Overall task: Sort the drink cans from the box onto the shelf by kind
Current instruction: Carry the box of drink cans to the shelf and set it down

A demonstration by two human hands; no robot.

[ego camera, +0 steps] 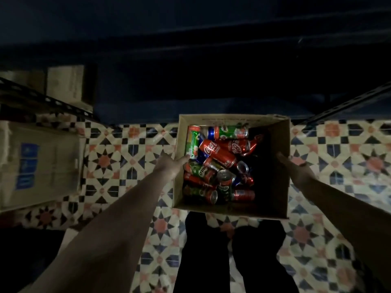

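An open cardboard box (277, 166) stands on the patterned tile floor in front of my feet. Inside lie several jumbled cans: red cola cans (218, 152), green cans (192, 140) and some blue ones (211, 133). My left hand (170, 164) rests on the box's left wall, fingertips over the rim next to a green can. My right hand (296, 168) lies against the outside of the right wall. Both hands hold the box by its sides. The dark shelf (190, 60) fills the top of the view.
A large closed carton (40, 163) sits on the floor at the left. More cartons (65, 83) stand behind a perforated metal shelf strut (42, 98). Another strut (349, 104) runs at the right. My dark trouser legs (203, 250) are below the box.
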